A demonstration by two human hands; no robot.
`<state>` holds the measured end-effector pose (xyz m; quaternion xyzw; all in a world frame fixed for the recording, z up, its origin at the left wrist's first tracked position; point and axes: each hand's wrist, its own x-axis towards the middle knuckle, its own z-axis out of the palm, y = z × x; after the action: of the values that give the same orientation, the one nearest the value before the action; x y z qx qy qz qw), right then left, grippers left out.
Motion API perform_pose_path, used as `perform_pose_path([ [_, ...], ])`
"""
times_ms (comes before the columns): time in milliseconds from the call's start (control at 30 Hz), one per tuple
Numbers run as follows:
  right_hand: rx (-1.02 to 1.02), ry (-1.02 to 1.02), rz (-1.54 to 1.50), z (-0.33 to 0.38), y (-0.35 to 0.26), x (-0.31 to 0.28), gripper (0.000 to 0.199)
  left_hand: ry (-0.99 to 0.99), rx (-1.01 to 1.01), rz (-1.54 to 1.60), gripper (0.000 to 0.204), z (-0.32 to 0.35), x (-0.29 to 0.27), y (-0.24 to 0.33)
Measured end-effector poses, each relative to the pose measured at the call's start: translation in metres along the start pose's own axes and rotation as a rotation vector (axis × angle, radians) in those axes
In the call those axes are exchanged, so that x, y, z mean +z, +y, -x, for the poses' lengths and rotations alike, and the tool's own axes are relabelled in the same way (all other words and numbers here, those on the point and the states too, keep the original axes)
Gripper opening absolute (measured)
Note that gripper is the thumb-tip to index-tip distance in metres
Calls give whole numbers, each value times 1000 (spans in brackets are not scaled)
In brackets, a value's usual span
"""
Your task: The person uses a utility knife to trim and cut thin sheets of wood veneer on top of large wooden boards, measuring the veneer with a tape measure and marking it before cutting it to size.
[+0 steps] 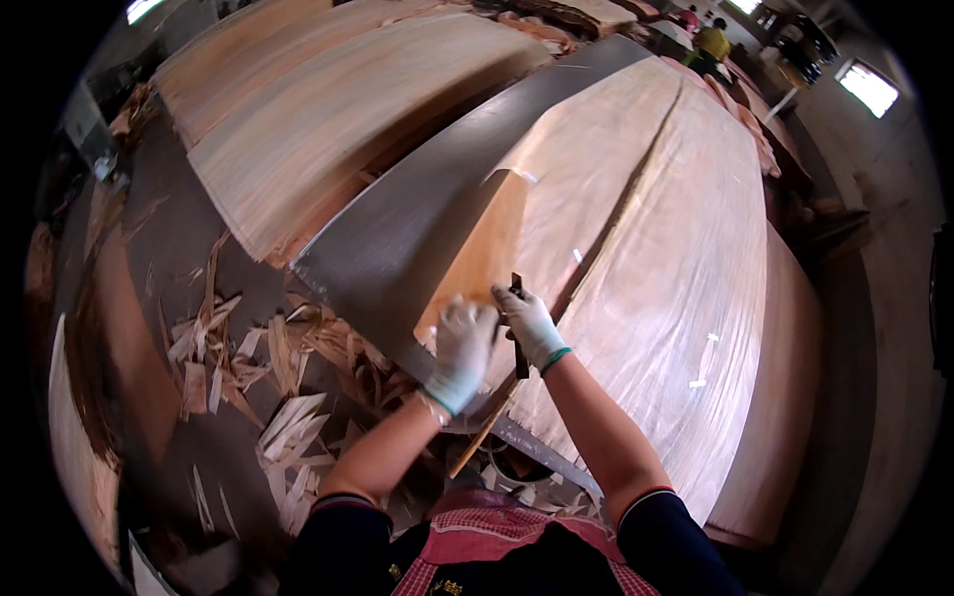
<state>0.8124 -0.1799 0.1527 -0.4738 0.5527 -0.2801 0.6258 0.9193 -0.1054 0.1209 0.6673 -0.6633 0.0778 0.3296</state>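
Observation:
My left hand (462,350), in a white glove, grips the near end of a narrow strip of wood veneer (479,256) that lifts off the grey metal table (397,233). My right hand (529,323), also gloved, holds a small dark knife (518,343) with its blade pointing down, right beside the strip's edge. Both hands sit at the left edge of a large pale veneer sheet (656,248) lying on the table. A long dark split (631,194) runs through that sheet.
Veneer scraps (268,368) litter the dark floor at left. More stacked veneer sheets (328,109) lie at the upper left. A lower veneer stack (785,397) sits at right. A person in a yellow top (712,42) works far back.

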Motion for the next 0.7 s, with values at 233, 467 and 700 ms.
perform_pose_path([
  [233,81,314,-165,31,90,-154,12,-523,-225,468,39,145,-35,-4],
  [467,185,813,-37,118,204,-306,8,-1371,-1013,1538,24,160,-9,33],
  [700,347,698,-152,139,233,-254,13,-1240,-1211,1823,17,146,12,4],
])
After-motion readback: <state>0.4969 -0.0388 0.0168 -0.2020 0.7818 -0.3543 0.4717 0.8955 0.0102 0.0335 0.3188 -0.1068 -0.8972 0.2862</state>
